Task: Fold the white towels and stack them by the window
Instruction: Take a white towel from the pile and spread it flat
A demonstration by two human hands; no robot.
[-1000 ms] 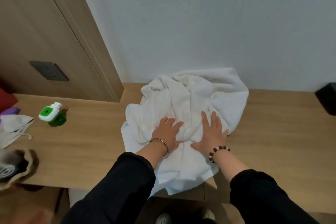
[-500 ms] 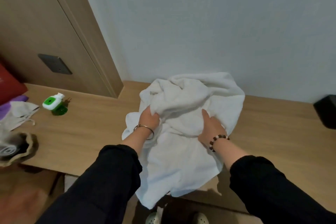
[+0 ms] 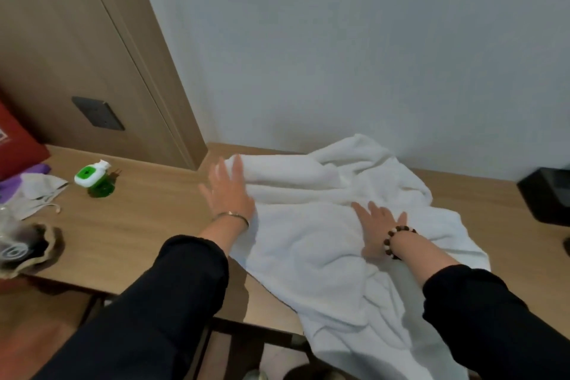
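My crumpled white terry towel [image 3: 324, 241] lies spread on the light wooden desk [image 3: 138, 225]. Its far edge is bunched against the pale grey wall [image 3: 339, 40] and its near end spills over the desk's front edge.

My two hands are apart and neither is gripping anything. My left hand [image 3: 229, 191] is at the towel's left edge with straight, spread fingers. It is blurred, so I cannot tell whether it touches the cloth. A thin metal bangle [image 3: 234, 215] sits on that wrist. My right hand [image 3: 377, 225] lies flat on the middle of the towel, palm down and fingers splayed, with a brown and white bead bracelet [image 3: 398, 237] at the wrist. Both my sleeves are black.

Well to the left of the towel a green and white plastic plug-in device [image 3: 89, 176] lies on its side. Farther left of the towel are a pale cloth pouch with a drawstring [image 3: 40, 191], a purple item [image 3: 34, 171] and a red bag [image 3: 18, 148]. The red bag has a small white mark at the frame's edge, too little of it showing to read.

Up and left of the towel a dark rectangular socket plate [image 3: 98, 113] is set in the wooden wall panel [image 3: 77, 40]. To the right of the towel stands a black box [image 3: 546, 197], apart from the cloth
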